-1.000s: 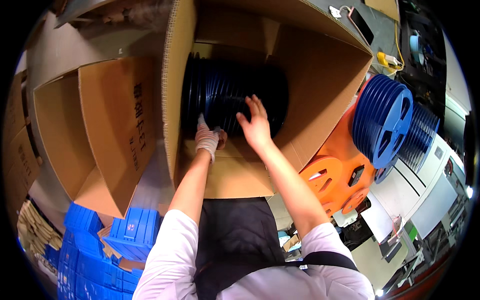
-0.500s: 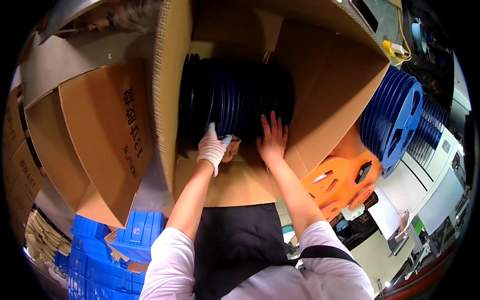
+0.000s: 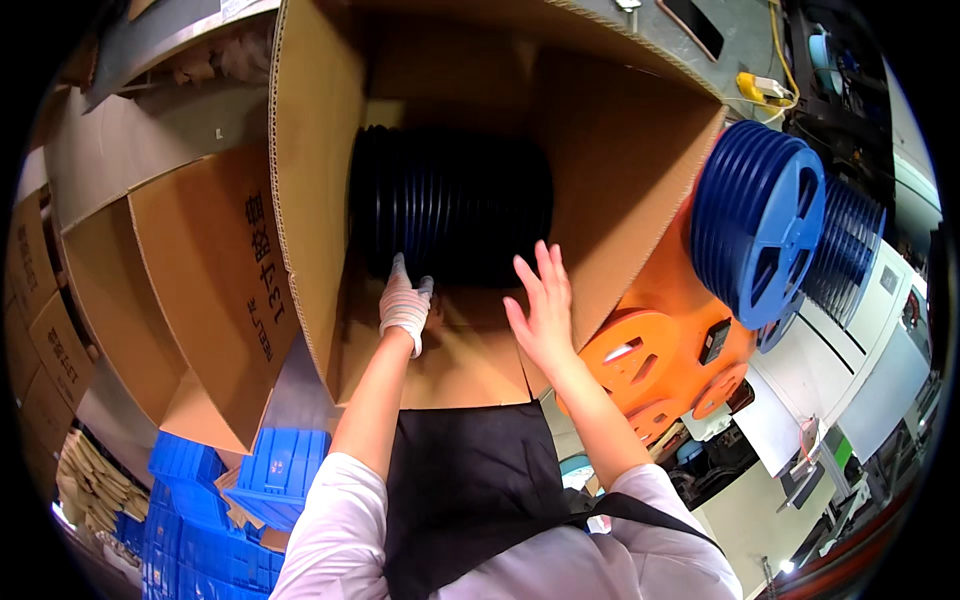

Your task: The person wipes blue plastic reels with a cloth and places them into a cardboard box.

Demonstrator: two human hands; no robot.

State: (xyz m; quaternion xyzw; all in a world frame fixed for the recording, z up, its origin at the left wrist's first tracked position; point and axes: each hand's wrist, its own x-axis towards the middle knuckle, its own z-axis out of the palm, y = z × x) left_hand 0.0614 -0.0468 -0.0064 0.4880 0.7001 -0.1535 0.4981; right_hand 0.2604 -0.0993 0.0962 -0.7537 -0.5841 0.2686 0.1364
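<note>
A row of dark blue plastic reels (image 3: 450,205) stands on edge inside an open cardboard box (image 3: 310,190), deep in shadow. My left hand (image 3: 405,305), in a striped white glove, is at the near side of the reels, its fingers and thumb apart. Its fingertips reach the lower edge of the row; whether they press on it I cannot tell. Bare and spread, my right hand (image 3: 546,310) hovers near the right end of the row and holds nothing.
Right of the box, blue reels (image 3: 755,225) stand beside an orange machine (image 3: 680,330) with round openings. Behind lie a phone (image 3: 692,25) and a yellow plug (image 3: 762,90). More cartons (image 3: 215,290) and blue bins (image 3: 280,480) are on the left.
My right hand has drawn back from the reels and lifted, fingers spread. My left hand has shifted slightly left and down. The box and reels appear further left in view.
</note>
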